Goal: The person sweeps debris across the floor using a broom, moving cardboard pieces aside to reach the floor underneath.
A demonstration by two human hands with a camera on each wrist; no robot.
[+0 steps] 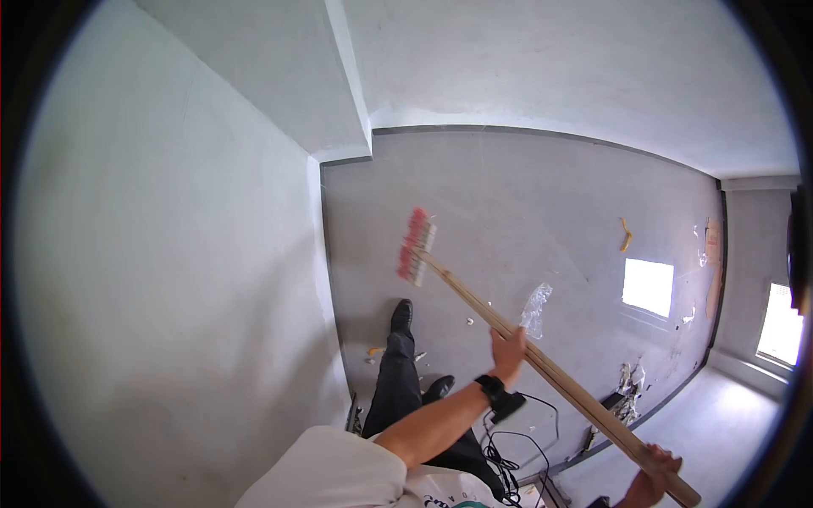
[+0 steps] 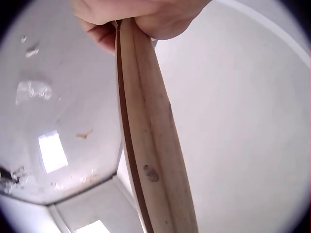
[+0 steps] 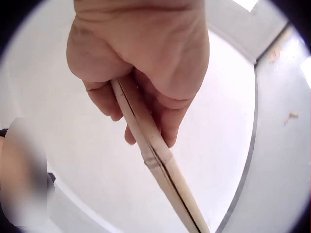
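Long wooden broom (image 1: 474, 300) gripped in both hands
Likely light, stiff and smooth. Left hand (image 1: 508, 349) fingers wrap the handle midway from the broom head (image 1: 415, 245); right hand (image 1: 654, 472) fingers clench its far end.

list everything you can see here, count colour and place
broom: 1, wooden handle with red bristles, slanted over the floor
floor: 1, grey, middle of the head view
walls: white, left and top
plastic wrap: 1, clear, on the floor beside the handle
yellow scrap: 1, on the floor to the right
small scraps: a few, white and orange, by the shoes
cables: black tangle, floor near the bottom edge
sunlit patches: 2, bright, right side
shoes: 2, black, near the wall
left hand: 1, grips the handle midway
right hand: 1, grips the handle end
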